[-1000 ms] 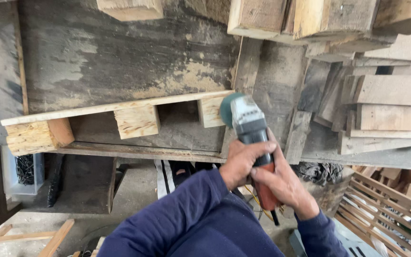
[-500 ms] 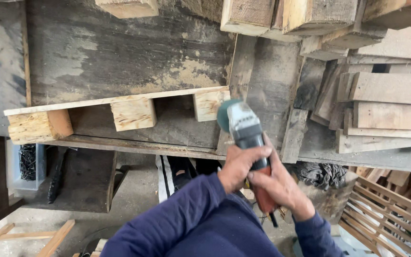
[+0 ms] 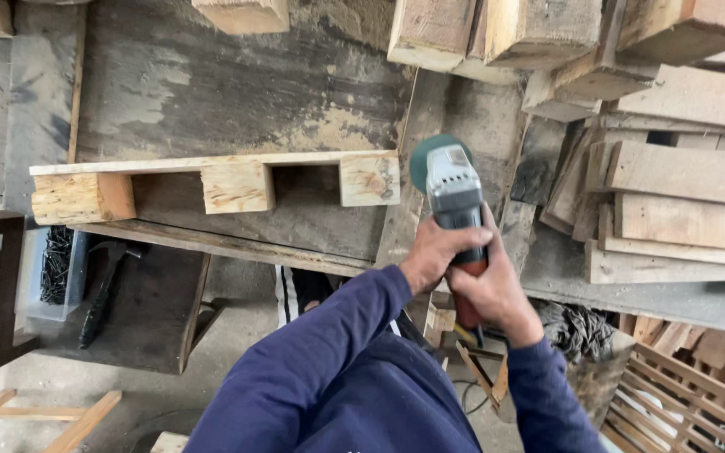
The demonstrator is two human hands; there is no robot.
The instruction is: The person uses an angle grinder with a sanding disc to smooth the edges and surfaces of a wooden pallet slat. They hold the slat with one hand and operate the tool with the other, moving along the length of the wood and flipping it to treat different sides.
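The grinder (image 3: pixel 453 197) lies between the pallet piece (image 3: pixel 211 180) on its left and stacked boards (image 3: pixel 673 176) on its right.

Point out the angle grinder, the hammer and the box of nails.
angle grinder (image 3: pixel 453 195), head view, on its grey gear housing.
hammer (image 3: pixel 101 295), head view, on the middle of its dark handle.
box of nails (image 3: pixel 54 267), head view, on the dark nails inside the clear box.

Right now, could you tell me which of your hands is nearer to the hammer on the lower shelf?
Left. My left hand wraps the grinder from the hammer's side; my right hand holds the grinder's handle just beyond it, farther from the hammer.
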